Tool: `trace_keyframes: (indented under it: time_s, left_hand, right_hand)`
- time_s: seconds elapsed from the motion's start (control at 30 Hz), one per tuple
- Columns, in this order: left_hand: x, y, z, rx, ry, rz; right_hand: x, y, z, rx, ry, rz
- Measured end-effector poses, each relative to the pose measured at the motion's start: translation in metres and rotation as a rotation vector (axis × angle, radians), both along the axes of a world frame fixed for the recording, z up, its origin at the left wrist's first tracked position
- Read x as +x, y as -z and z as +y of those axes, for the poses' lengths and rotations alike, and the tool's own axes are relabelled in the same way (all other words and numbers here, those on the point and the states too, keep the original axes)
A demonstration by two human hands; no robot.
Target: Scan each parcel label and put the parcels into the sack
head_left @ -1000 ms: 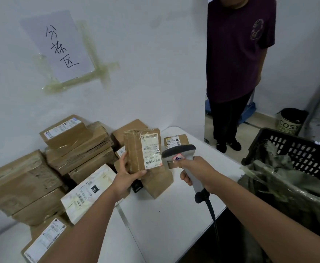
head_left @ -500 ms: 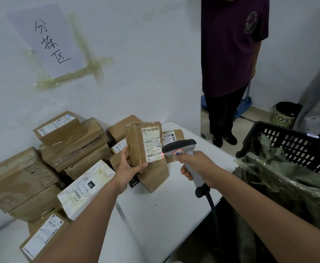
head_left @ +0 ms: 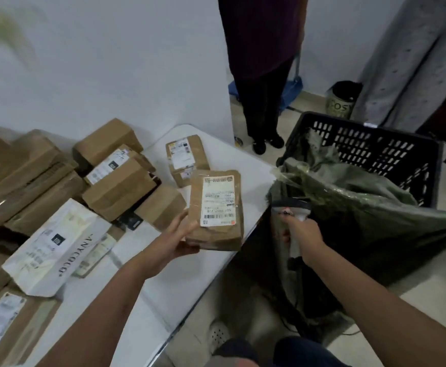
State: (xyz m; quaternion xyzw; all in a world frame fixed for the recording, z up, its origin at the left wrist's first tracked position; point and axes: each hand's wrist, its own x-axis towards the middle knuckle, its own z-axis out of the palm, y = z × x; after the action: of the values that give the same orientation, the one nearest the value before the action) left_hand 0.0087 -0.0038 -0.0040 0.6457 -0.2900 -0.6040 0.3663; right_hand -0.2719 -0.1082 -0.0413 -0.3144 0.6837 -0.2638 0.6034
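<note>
A brown parcel [head_left: 216, 210] is held at its near left corner by the left hand [head_left: 178, 241], thumb on top and fingers underneath, with the label facing up, just above the right edge of the white worktop [head_left: 163, 292]. The scanner [head_left: 292, 221] is gripped by the right hand [head_left: 302, 234] and is pointed down beside the open green sack [head_left: 362, 207], which hangs inside a black crate [head_left: 362, 144] to the right of the worktop. The step in hand appears to be the transfer of this parcel into the sack. It is best done if the parcel is carried flat and to the right until it is fully over the sack's mouth, and only then released, since a one-corner grip may let it tilt or slip. The scanner and its cable should be kept clear of the opening so that the parcel is not blocked. The sack's rim looks slack and folded, so the drop should be aimed at the dark open part, not at the folds. Further parcels [head_left: 116, 181] wait stacked on the left of the worktop.
</note>
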Motion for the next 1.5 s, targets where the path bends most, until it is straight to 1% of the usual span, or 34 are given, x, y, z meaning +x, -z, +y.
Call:
trace_keyframes:
  time_s: [0.13, 0.2, 0.27, 0.4, 0.47, 0.6, 0.67, 0.77, 0.9, 1.0, 1.07, 1.13, 1.23, 1.3, 1.5]
  left_hand:
    - [-0.065, 0.025, -0.010, 0.171, 0.250, 0.145]
    - [-0.099, 0.045, -0.015, 0.277, 0.305, 0.241]
    - [-0.131, 0.072, -0.020, 0.409, 0.310, 0.326]
    - [-0.197, 0.135, -0.025, 0.617, 0.285, 0.442]
    - [-0.234, 0.159, -0.033, 0.684, 0.220, 0.480]
    - [-0.302, 0.185, -0.067, 0.706, 0.038, 0.502]
    - [-0.324, 0.196, -0.089, 0.684, -0.072, 0.496]
    - [-0.333, 0.209, -0.116, 0.666, -0.266, 0.461]
    - [-0.309, 0.228, -0.118, 0.699, -0.585, 0.411]
    - [-0.291, 0.239, -0.112, 0.690, -0.720, 0.361]
    - [-0.286, 0.241, -0.118, 0.652, -0.766, 0.344]
    - [-0.284, 0.241, -0.130, 0.638, -0.741, 0.361]
    - [-0.285, 0.235, -0.147, 0.645, -0.636, 0.428]
    - [-0.288, 0.226, -0.152, 0.624, -0.549, 0.439]
    - [-0.277, 0.202, -0.138, 0.660, -0.339, 0.511]
  right_hand:
    - [-0.080, 0.045, 0.016, 0.151, 0.150, 0.087]
    - [-0.113, 0.054, 0.024, 0.177, 0.196, 0.132]
    - [-0.139, 0.060, 0.028, 0.182, 0.235, 0.169]
    - [-0.178, 0.066, 0.031, 0.189, 0.266, 0.182]
    - [-0.194, 0.067, 0.029, 0.182, 0.251, 0.190]
    - [-0.216, 0.070, 0.019, 0.144, 0.202, 0.230]
    - [-0.222, 0.075, 0.013, 0.151, 0.192, 0.190]
    - [-0.224, 0.084, 0.005, 0.182, 0.170, 0.133]
    - [-0.221, 0.091, -0.001, 0.198, 0.065, 0.114]
    - [-0.218, 0.092, -0.005, 0.206, 0.025, 0.099]
    - [-0.215, 0.093, -0.008, 0.205, 0.004, 0.096]
    - [-0.212, 0.095, -0.011, 0.205, 0.003, 0.095]
    - [-0.208, 0.097, -0.014, 0.205, 0.005, 0.095]
    - [-0.204, 0.096, -0.016, 0.205, -0.010, 0.097]
    - [-0.178, 0.085, -0.013, 0.185, -0.044, 0.101]
